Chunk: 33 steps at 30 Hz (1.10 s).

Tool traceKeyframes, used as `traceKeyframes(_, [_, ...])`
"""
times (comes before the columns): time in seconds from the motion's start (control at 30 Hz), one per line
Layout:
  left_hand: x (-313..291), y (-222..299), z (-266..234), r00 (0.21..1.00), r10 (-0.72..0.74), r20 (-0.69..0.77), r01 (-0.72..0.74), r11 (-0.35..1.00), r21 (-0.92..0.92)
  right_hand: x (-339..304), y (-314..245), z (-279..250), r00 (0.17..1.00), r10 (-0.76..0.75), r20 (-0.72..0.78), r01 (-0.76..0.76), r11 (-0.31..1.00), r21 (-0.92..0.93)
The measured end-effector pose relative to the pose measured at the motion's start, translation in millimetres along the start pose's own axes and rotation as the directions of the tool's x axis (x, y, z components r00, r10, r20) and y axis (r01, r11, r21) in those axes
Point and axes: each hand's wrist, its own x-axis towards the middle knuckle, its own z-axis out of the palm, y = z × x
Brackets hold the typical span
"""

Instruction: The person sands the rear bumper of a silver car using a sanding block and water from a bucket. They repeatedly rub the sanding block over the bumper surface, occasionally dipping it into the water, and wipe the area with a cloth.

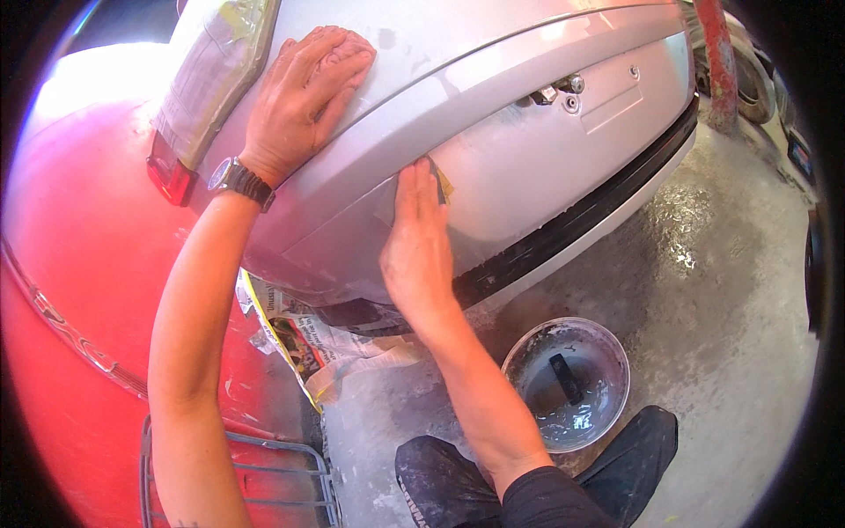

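Observation:
A silver-grey car tailgate [519, 158] fills the middle of the view. On its upper part, my left hand [304, 92], with a dark watch at the wrist, is closed over a wrinkled pinkish cloth [352, 48]. Lower down, my right hand [418, 220] presses a folded piece of sandpaper [443, 187] flat against the panel, just under a raised body crease. Only the sandpaper's dark and yellowish edge shows beside the straight fingers. A latch fitting [554, 92] sticks out of the panel to the right.
On the wet concrete floor stands a round metal bowl [627, 361] of water with a black block [566, 378] in it. Newspaper [326, 343] lies under the bumper. A red car body [88, 202] and a metal rack [282, 466] are at left; a red post [717, 66] rises at right.

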Motion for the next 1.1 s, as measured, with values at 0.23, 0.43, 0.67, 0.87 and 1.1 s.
traceKeyframes(0.23, [1.1, 2.3, 3.0, 1.000, -0.010, -0.029, 0.011, 1.000, 0.017, 10.8, 12.4, -1.7, 0.999, -0.040, 0.006, 0.040, 0.999, -0.018])
traceKeyframes(0.43, [4.6, 1.6, 3.6, 0.996, 0.011, -0.088, -0.010, 1.000, 0.014, 34.8, 34.3, -9.7, 1.000, -0.025, -0.001, 0.024, 0.977, -0.212])
traceKeyframes(0.67, [4.6, 3.2, 0.4, 0.996, 0.013, -0.090, -0.012, 1.000, 0.006, 48.0, 29.1, -23.2, 0.997, -0.020, 0.080, 0.019, 1.000, 0.012])
traceKeyframes(0.87, [0.6, 2.2, 0.5, 0.994, 0.007, -0.110, -0.008, 1.000, -0.009, -6.7, -13.2, 10.8, 1.000, 0.012, 0.007, -0.012, 1.000, 0.002])
traceKeyframes(1.1, [-4.2, -1.2, 6.7, 0.996, 0.004, -0.091, -0.010, 0.998, -0.064, -12.3, -6.0, -1.6, 0.998, -0.060, 0.016, 0.061, 0.994, -0.091])
